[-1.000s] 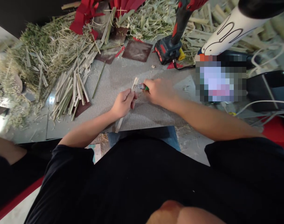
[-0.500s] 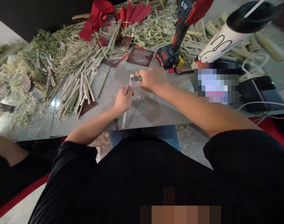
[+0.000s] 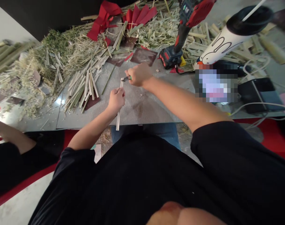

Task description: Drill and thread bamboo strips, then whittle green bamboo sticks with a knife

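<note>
My left hand (image 3: 116,99) is closed around a narrow pale bamboo strip (image 3: 118,121), whose lower end reaches past the table's front edge. Its upper end stands out above my thumb. My right hand (image 3: 139,75) grips a small knife (image 3: 126,78) with a bit of green at the handle. The dark blade touches the strip's upper tip, where a little curl or shaving shows. Most of the knife's handle is hidden inside my fist. Left of my left hand lies a pile of bamboo strips (image 3: 85,89).
Sandpaper sheets (image 3: 144,57) lie beyond my hands. A cordless drill (image 3: 171,56) stands behind my right forearm, beside a white tumbler (image 3: 223,43). Shavings (image 3: 69,53) and red folded paper (image 3: 142,15) cover the back. Another person's arm (image 3: 14,136) is at the left edge.
Both hands, with the strip and the knife, have moved left in view. The blade now slants at the strip's tip instead of lying level. The camera view has shifted slightly.
</note>
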`<state>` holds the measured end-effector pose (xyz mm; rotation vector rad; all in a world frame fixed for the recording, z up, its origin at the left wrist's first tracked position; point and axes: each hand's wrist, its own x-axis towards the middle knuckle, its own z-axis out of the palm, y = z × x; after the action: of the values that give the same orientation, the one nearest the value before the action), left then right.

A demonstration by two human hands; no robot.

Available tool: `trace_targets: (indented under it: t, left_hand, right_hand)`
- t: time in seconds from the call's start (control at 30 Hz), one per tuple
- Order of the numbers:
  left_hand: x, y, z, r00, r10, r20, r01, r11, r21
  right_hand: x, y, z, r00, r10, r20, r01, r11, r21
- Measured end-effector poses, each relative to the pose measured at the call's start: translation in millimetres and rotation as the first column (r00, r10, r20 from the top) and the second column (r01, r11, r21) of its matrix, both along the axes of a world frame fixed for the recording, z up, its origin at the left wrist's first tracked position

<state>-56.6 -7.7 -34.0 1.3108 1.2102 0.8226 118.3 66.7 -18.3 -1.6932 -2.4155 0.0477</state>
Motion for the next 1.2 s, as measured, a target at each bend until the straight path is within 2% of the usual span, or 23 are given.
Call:
trace_targets:
  t: [0.1, 0.13, 0.2, 0.27, 0.33, 0.4, 0.5, 0.67, 0.73, 0.8, 0.93, 1.07, 1.13, 1.2]
  left_hand:
    - [-17.6, -26.4, 4.9, 0.997, 0.080, 0.021, -0.078, 0.994, -0.081]
    - [-21.8, -39.7, 6.6, 0.996, 0.083, 0.020, -0.080, 0.992, -0.093]
    - [-28.0, -67.4, 9.7, 0.999, 0.030, 0.016, -0.028, 0.993, -0.112]
    - [-32.9, -87.8, 13.4, 0.999, -0.041, 0.026, 0.044, 0.992, -0.121]
    - [-36.8, -95.2, 18.2, 0.999, 0.003, 0.047, 0.003, 0.992, -0.127]
    - [-38.3, -91.8, 23.2, 0.999, 0.033, 0.042, -0.027, 0.993, -0.118]
    - [-32.3, -80.4, 28.7, 0.999, 0.052, 0.007, -0.051, 0.996, -0.074]
    - [-6.0, -67.9, 32.9, 0.996, 0.072, -0.058, -0.076, 0.995, -0.067]
    - [6.0, -59.3, 35.7, 0.995, 0.068, -0.072, -0.074, 0.994, -0.085]
    - [17.8, -45.0, 39.9, 0.995, 0.062, -0.082, -0.069, 0.993, -0.090]
    - [40.1, -5.1, 44.9, 0.994, 0.062, -0.091, -0.069, 0.995, -0.077]
    - [52.6, 19.7, 32.8, 0.998, 0.054, -0.020, -0.054, 0.998, 0.014]
    - [52.4, 19.1, 22.9, 1.000, -0.001, 0.023, 0.000, 1.000, 0.021]
    - [48.5, 13.4, 15.0, 0.994, -0.099, 0.049, 0.099, 0.995, 0.016]
  right_hand:
    - [-15.6, 10.3, 3.9, 0.991, 0.022, -0.130, -0.026, 0.999, -0.032]
    - [-15.4, 15.2, 7.8, 0.982, -0.050, -0.181, 0.046, 0.999, -0.028]
    - [-6.6, 25.2, 18.4, 0.968, -0.140, -0.208, 0.133, 0.990, -0.050]
    - [8.8, 31.5, 29.0, 0.963, -0.137, -0.230, 0.132, 0.991, -0.038]
    - [23.2, 30.8, 35.0, 0.956, -0.126, -0.266, 0.123, 0.992, -0.029]
    - [32.3, 21.9, 34.6, 0.952, -0.128, -0.279, 0.126, 0.992, -0.024]
    - [36.9, -3.6, 25.1, 0.955, -0.131, -0.267, 0.134, 0.991, -0.007]
    - [36.6, -48.2, 10.4, 0.989, -0.038, -0.143, 0.035, 0.999, -0.020]
    - [36.6, -56.6, 7.4, 0.992, 0.019, -0.122, -0.025, 0.998, -0.052]
    - [38.2, -58.2, 4.4, 0.991, 0.004, -0.133, -0.015, 0.996, -0.084]
    - [48.0, -49.8, -3.4, 0.966, -0.148, -0.212, 0.124, 0.985, -0.123]
    - [59.7, -45.5, -8.4, 0.899, -0.271, -0.345, 0.247, 0.962, -0.112]
    - [62.4, -47.5, -8.5, 0.840, -0.254, -0.480, 0.217, 0.967, -0.133]
    - [62.5, -50.8, -7.6, 0.739, -0.194, -0.645, 0.130, 0.981, -0.147]
